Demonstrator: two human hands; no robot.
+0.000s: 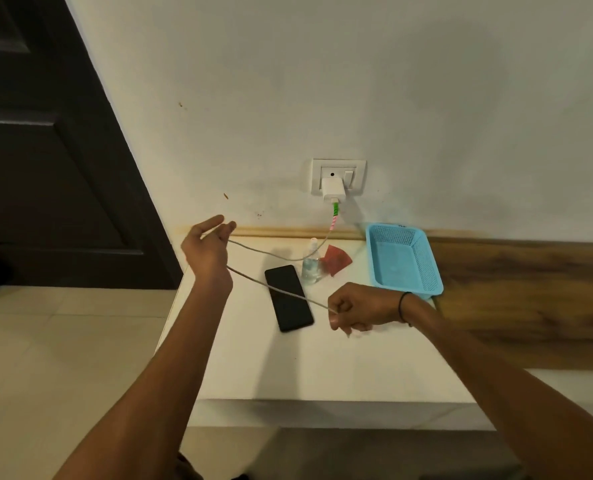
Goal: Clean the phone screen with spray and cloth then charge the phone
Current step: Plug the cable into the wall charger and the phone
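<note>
A black phone (288, 297) lies face up on the white table (322, 368). Behind it stands a small clear spray bottle (311, 263), with a red cloth (336, 259) lying beside it. A white charger (333, 189) sits plugged in the wall socket (338, 176). From it a white cable (270, 253) runs down and left to my left hand (209, 242), raised at the table's left edge, which pinches it. The cable continues across the phone to my right hand (357, 311), fisted on its free end just right of the phone.
A light blue plastic basket (404, 259) stands at the back right of the table. A wooden surface (530, 292) adjoins the table on the right. A dark door (45, 150) fills the left, with tiled floor (63, 358) below.
</note>
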